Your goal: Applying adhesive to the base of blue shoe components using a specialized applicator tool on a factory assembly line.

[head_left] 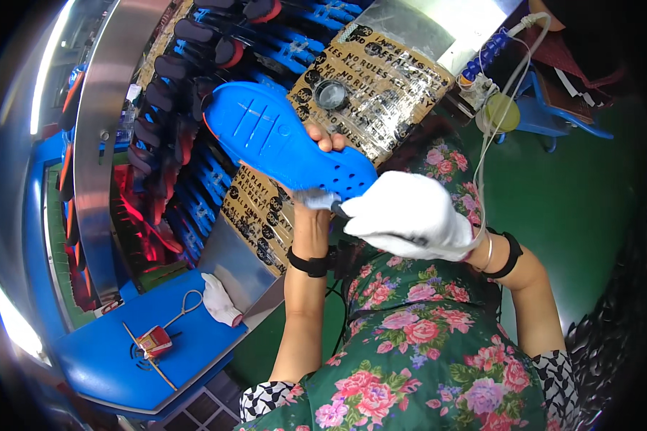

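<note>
My bare left hand (pixel 323 136) grips a blue shoe sole (pixel 255 129) from beneath, its fingertips curling over the far edge. The sole is tilted, with slots across its wide end and several small round holes at the narrow end. In a white glove, my right hand (pixel 410 215) is closed on the dark handle of a brush (pixel 316 197). The brush's pale bristles are at the sole's near edge, just above my left wrist; I cannot tell whether they touch it. Behind the sole, a small round dish (pixel 331 94) stands on the tape-covered cardboard work surface (pixel 388 79).
A rack (pixel 172 93) of dark and red shoe parts fills the left side, beside a metal-edged machine frame (pixel 101 93). The blue ledge (pixel 86 359) holds a spare white glove (pixel 219 302) and a small red box (pixel 154 341). A white hose (pixel 482 165) hangs near a blue stool (pixel 546 118) on the right.
</note>
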A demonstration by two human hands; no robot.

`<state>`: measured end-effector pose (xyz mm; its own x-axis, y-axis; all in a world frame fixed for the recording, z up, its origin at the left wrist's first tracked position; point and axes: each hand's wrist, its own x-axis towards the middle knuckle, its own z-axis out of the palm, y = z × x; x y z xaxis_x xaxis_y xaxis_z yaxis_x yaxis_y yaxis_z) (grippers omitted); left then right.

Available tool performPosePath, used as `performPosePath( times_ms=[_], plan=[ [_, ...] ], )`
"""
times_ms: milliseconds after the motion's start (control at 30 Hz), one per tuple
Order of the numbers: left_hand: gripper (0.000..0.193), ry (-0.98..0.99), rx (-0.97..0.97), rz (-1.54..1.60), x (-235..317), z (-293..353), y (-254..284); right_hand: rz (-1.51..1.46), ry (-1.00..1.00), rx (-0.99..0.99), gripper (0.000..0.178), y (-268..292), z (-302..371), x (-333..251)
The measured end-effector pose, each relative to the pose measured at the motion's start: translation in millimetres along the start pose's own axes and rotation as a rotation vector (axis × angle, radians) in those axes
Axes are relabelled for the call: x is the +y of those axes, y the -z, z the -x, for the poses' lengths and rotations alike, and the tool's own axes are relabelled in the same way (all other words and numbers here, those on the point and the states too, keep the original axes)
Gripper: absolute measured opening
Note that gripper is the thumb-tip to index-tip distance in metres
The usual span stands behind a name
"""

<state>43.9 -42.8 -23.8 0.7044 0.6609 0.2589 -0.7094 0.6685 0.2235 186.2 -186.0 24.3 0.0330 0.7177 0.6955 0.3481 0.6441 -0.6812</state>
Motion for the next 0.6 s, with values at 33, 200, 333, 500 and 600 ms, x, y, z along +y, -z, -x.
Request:
performPosePath(
  times_ms=[33, 200, 333, 500, 600],
  plan=[
    [0.108, 0.004, 0.0, -0.002, 0.8, 0.3, 0.5, -0.107, -0.042, -0.017, 0.02, 6.1, -3.2, 1.6],
    [0.082, -0.006, -0.031, -0.268, 12.9, 3.5, 3.7, -0.021, -0.093, 0.071, 0.019, 2.8, 1.6, 5.5],
    [0.09, 0.0, 0.018, -0.252, 23.4, 3.9, 11.1, -0.121, -0.133, 0.021, 0.016, -0.6, 4.0, 3.8],
    [0.113, 0.049, 0.178, -0.17, 28.8, 1.4, 8.6, -0.062, -0.162, 0.06, 0.018, 4.9, 6.0, 13.1],
    [0.117, 0.123, 0.221, -0.195, 35.4, 3.0, 12.5, 0.112, 0.076, -0.078, 0.032, -0.8, 23.4, 11.3]
  ],
)
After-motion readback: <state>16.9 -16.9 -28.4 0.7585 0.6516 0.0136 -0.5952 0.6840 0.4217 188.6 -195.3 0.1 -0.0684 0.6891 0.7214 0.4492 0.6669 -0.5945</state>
